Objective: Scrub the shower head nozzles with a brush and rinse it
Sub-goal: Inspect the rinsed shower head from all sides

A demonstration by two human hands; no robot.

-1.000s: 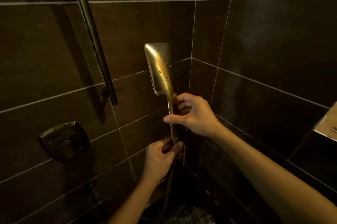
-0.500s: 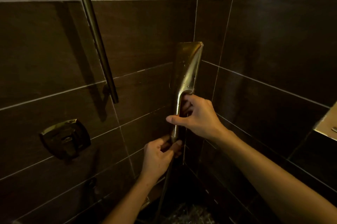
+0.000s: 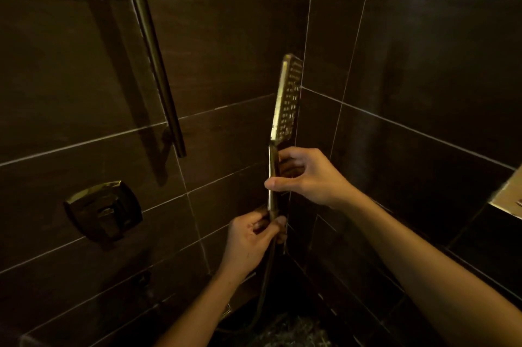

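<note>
A gold rectangular shower head (image 3: 288, 98) stands upright in front of the dark tiled corner, its nozzle face turned to the right and seen nearly edge-on. My right hand (image 3: 308, 177) grips the upper part of its handle just below the head. My left hand (image 3: 251, 239) holds the bottom of the handle where the hose (image 3: 265, 284) joins and hangs down. No brush is in view.
A gold slide bar (image 3: 152, 58) runs down the left wall. Below it sits a gold valve handle (image 3: 103, 211). A lit ledge (image 3: 508, 199) shows at the right edge. Dark tiled walls meet in the corner behind the shower head.
The shower head has been turned about its handle: its wet back faced me, then its edge, and now the nozzle face shows toward the right. Both hands kept their grip.
</note>
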